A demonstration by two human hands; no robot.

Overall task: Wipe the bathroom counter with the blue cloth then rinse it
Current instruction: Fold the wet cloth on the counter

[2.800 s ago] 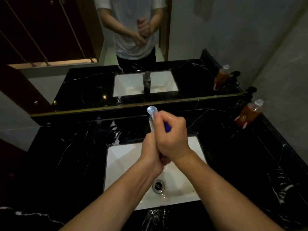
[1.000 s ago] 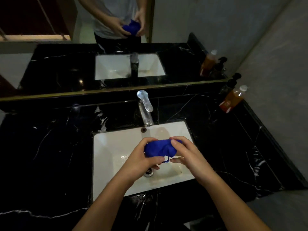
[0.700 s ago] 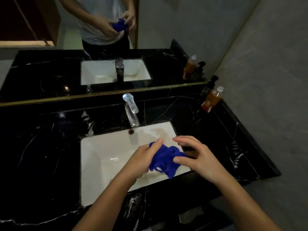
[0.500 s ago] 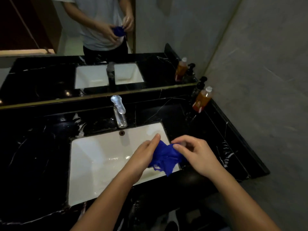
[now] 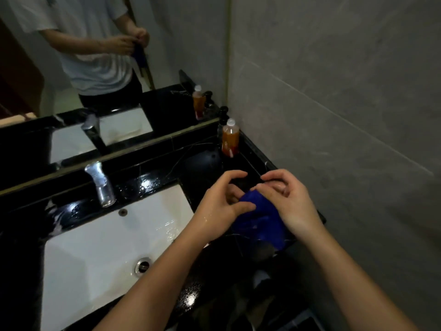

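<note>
The blue cloth [image 5: 260, 220] hangs bunched between both hands, above the right part of the black marble counter [image 5: 205, 168]. My left hand [image 5: 222, 201] pinches the cloth's top edge with its thumb and fingers. My right hand [image 5: 286, 199] grips the cloth from the right, fingers curled over its upper part. The cloth's lower end droops toward the counter's front right corner. The white sink basin [image 5: 100, 242] lies left of the hands, wet and shiny. The chrome tap [image 5: 100, 185] stands behind the basin; I see no water running.
An orange liquid bottle [image 5: 230, 137] with a white cap stands in the back right corner, with a dark pump bottle [image 5: 222, 118] behind it. A grey tiled wall [image 5: 334, 115] closes off the right side. The mirror [image 5: 83, 68] runs along the back.
The hands have carried the cloth from over the basin to the right, above the counter's right side. The cloth has gone from a squeezed ball to hanging loose. The view has turned right.
</note>
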